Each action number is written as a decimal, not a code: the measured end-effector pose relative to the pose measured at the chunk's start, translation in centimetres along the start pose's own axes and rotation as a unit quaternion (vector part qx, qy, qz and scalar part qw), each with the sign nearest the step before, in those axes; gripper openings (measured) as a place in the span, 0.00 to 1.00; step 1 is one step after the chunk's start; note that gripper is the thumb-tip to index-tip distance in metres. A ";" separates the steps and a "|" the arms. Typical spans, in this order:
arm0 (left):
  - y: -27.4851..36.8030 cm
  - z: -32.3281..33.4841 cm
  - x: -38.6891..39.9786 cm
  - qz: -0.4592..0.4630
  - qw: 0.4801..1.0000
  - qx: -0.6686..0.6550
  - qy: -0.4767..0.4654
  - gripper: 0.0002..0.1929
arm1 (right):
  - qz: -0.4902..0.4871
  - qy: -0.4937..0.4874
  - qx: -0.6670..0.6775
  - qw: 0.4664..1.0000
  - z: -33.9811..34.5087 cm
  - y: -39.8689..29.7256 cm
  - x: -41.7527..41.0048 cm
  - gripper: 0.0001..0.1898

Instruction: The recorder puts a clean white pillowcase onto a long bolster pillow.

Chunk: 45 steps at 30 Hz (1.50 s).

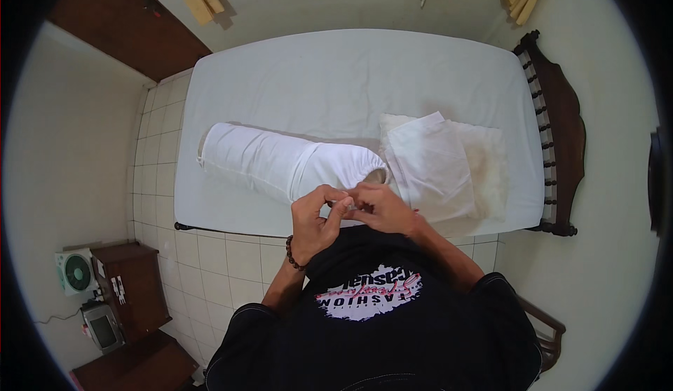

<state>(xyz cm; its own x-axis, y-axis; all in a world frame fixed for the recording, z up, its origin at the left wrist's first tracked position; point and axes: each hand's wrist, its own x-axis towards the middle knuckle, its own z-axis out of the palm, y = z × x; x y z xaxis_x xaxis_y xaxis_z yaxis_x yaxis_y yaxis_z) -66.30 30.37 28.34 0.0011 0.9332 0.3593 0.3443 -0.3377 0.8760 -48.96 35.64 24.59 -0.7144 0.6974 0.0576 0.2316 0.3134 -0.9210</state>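
Note:
My left hand [318, 220], with a beaded bracelet at its wrist, meets my right hand [386, 208] just in front of my shirt. Between their fingertips is a small white piece [350, 205], perhaps the end of a drawstring; the fingers hide most of it. A bolster in a white cover [252, 151] lies across the bed just beyond my hands. Its gathered right end leaves a beige patch of the bolster [377, 177] bare. To the right, a white pillowcase [431, 162] lies loosely over a stained cream pillow [486, 165].
A bed with a pale sheet [326, 80] stretches before me, its dark wooden headboard [560, 112] on the right. Tiled floor [210, 254] runs along the near side. At left stand a brown wooden cabinet [129, 280], a green fan [78, 272] and a small television [102, 328].

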 end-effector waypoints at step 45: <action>-13.3 11.7 1.6 0.065 0.941 0.029 -0.331 0.11 | 0.253 0.132 0.207 0.936 -2.5 10.3 -5.9 0.05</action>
<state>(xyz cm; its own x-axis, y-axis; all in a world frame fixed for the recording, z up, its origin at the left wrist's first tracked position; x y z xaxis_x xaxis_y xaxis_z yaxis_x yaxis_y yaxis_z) -59.86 37.82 13.52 0.6247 0.7631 0.1656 0.3520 -0.4645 0.8126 -40.67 36.38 15.75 -0.3819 0.8405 -0.3843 0.1820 -0.3393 -0.9229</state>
